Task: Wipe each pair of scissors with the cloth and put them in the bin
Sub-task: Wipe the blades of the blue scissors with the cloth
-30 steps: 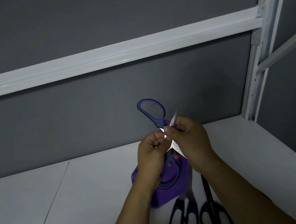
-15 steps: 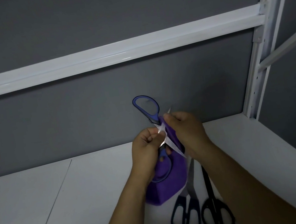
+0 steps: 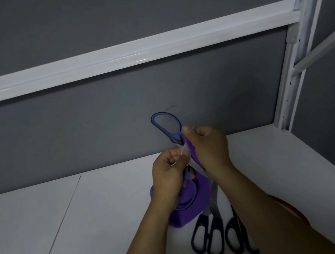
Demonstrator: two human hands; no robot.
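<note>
**Blue-handled scissors**, held open in the air above the table. One handle loop is raised toward the far grey panel; the other hangs low against the purple cloth.

The left hand grips the scissors near the pivot with curled fingers. The right hand pinches a fold of the cloth round one blade, and the rest of the cloth hangs below both hands.

Compared with a second earlier, the right hand sits higher and closer to the raised loop. A strip of cloth now shows between the hands where bright, bare blade was seen; the blade itself is blurred. This suggests a wiping stroke along the blade in progress, so this pair is probably not yet ready for the bin.

Nearer than the hands, two further pairs lie on the table: a dark-blue-handled pair and, just beside it on the right, a black-handled pair. Both apparently await wiping.

A red object shows at the near right, largely hidden by the right forearm; whether it is the bin cannot be told.
</note>
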